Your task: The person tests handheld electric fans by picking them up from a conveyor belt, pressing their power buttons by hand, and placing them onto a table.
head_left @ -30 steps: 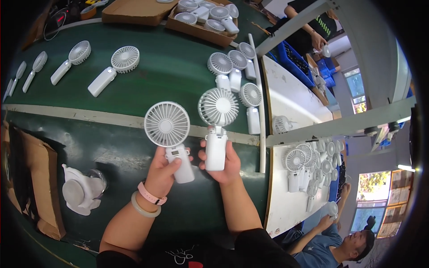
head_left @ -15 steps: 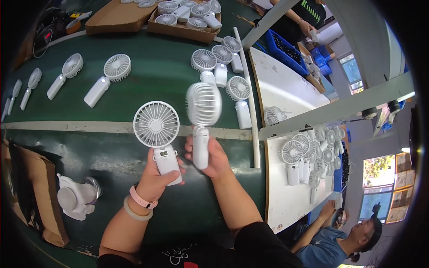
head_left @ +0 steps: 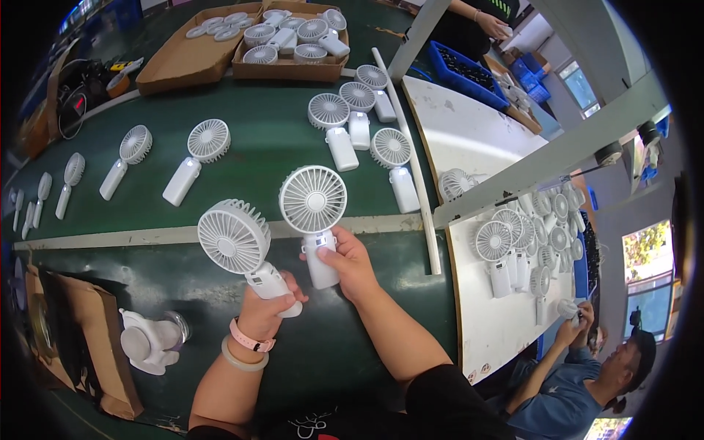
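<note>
Right fan (head_left: 314,213) upright, head up; left fan (head_left: 242,246) tilted left.

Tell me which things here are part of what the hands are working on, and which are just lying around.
In hand:
- left hand gripping a white handheld fan
- right hand gripping a second white fan

Lying about:
- loose fans on the green belt
- cardboard tray of fans
- flat cardboard tray
- blue bin
- fans piled on the white side table
- brown bag
</note>
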Available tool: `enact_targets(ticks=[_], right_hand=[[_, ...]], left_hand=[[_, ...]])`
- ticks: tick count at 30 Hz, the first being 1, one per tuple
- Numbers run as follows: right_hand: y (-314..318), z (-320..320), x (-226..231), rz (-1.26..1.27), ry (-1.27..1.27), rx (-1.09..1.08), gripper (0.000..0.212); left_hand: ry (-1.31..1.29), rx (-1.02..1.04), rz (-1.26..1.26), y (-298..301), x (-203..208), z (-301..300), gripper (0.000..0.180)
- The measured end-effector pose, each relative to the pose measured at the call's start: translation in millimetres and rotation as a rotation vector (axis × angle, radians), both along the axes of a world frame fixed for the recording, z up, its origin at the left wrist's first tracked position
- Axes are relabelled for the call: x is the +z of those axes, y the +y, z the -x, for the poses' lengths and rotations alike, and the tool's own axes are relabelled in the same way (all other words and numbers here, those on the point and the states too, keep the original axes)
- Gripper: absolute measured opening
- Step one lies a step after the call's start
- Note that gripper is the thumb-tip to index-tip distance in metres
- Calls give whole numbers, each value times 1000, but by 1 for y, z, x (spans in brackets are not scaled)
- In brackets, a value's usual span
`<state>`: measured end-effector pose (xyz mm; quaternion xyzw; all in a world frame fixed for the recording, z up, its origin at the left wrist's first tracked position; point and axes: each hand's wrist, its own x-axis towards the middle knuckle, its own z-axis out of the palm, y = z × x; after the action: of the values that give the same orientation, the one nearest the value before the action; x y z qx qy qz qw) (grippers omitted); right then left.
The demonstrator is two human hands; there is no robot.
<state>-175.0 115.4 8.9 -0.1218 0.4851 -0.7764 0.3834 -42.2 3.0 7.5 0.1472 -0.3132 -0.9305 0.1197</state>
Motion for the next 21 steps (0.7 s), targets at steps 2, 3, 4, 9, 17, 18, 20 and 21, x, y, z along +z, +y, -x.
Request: enact_targets(ticks=[2, 3, 4, 9, 17, 18, 20, 21], right_hand=[[-2, 0, 1, 2, -26, -4, 36], [-2, 0, 1, 19, 8, 0, 37], [-2, -1, 0, 35, 42, 4, 38], [-1, 3, -2, 39, 17, 36, 38], [-5, 0, -3, 20, 32, 5, 39], [-5, -3, -3, -20, 169, -26, 39], [-5, -10, -8, -64, 367, -7, 40], [-3, -9, -9, -84, 571, 69, 41]], left_hand=[[-2, -38, -24, -3, 2, 0, 35], [20, -49, -58, -3, 3, 0, 37], [43, -60, -92, -3, 4, -1, 39], [50, -49, -130, -6, -3, 1, 41], [57, 26, -185, -6, -1, 1, 61], [66, -6, -183, -7, 0, 2, 67], [102, -119, -203, -8, 6, 1, 74], [129, -201, -224, -8, 9, 1, 76]])
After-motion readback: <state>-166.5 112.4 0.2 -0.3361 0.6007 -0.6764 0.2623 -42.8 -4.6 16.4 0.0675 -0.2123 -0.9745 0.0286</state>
